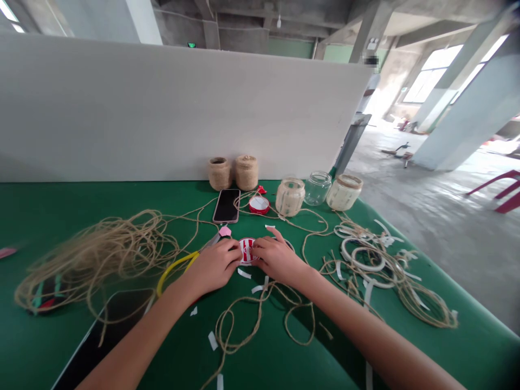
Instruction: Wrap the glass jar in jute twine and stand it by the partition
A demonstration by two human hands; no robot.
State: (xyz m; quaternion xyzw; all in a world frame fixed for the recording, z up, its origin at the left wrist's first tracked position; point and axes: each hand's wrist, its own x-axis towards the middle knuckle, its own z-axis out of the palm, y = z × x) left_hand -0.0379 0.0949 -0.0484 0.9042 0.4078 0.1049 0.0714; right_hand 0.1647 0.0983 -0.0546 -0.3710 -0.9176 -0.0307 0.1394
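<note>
A round red-and-white striped jar lid [247,250] lies between my hands in the middle of the green table. The fingers of my left hand [217,262] are bent together on its left edge. From the right, my right hand [280,259] has its fingertips on the lid, with one finger raised; a second round rim shows partly behind this hand. Scissors with yellow handles [174,268] lie partly under my left hand and wrist. Scraps of white tape [244,274] and loose jute twine [233,346] are spread just in front of both hands.
Behind stand two twine-wrapped jars [246,173], a phone [226,206], another red lid [259,204] and glass jars [318,188], two of them taped. A twine heap [122,244] spreads left; tape rolls [368,259] lie right. A white partition [174,114] borders the back.
</note>
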